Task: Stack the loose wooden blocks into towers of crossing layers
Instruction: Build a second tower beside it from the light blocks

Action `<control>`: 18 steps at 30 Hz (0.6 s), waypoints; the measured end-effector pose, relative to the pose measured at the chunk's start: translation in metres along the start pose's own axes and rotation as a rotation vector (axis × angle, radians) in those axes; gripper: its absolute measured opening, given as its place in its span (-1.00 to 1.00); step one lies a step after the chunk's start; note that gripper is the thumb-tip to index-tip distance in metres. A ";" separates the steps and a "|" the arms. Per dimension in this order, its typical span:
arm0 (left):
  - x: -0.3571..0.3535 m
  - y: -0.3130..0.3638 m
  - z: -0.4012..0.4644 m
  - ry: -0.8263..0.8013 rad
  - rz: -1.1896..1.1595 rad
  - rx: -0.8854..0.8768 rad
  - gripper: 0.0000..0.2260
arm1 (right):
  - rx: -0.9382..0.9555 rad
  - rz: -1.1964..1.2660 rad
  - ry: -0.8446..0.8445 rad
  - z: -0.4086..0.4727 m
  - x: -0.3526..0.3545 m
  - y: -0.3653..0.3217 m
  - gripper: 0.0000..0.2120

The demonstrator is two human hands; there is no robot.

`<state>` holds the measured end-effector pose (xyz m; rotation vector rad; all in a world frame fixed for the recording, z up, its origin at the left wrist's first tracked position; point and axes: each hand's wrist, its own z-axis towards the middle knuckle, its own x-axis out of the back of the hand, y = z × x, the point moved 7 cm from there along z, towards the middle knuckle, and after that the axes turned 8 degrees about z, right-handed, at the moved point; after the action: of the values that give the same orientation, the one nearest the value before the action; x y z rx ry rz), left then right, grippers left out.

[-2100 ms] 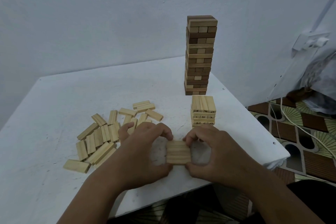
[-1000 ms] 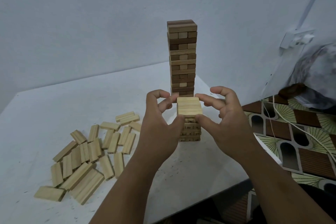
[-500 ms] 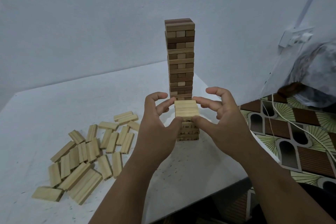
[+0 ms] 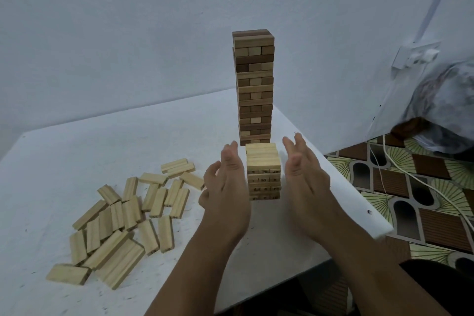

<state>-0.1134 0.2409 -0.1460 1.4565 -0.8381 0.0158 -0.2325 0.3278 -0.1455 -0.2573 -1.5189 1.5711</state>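
While both hands flank short pale tower (image 4: pixel 263 174) upright, top blocks running left-right | left hand (image 4: pixel 227 187), right hand (image 4: pixel 304 182): fingers straight, holding nothing | towers: 2, tall tower (image 4: pixel 254 87) behind | loose blocks (image 4: pixel 128 213) mixed headings on worktop (image 4: pixel 64 161)

A room in a home, seen from above a small white table (image 4: pixel 77 161) pushed into the corner of plain painted walls (image 4: pixel 128 33). A switch plate (image 4: pixel 415 55) with surface conduit (image 4: pixel 436 0) is mounted on the right wall, and a white cable (image 4: pixel 400 169) trails down across patterned floor covering (image 4: pixel 423 187) in brown, green and black. A crumpled plastic bag (image 4: pixel 446 100) sits at far right. A wooden stacking game, its tall tower (image 4: pixel 254 87) standing at the table's far edge, adds to the domestic setting
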 end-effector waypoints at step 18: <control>-0.009 0.005 -0.002 -0.049 0.131 -0.031 -0.35 | 0.048 -0.199 -0.028 -0.005 -0.009 -0.007 -0.01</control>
<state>-0.1208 0.2476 -0.1462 1.3758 -0.9691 0.0657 -0.2205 0.3234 -0.1439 -0.0555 -1.4782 1.4560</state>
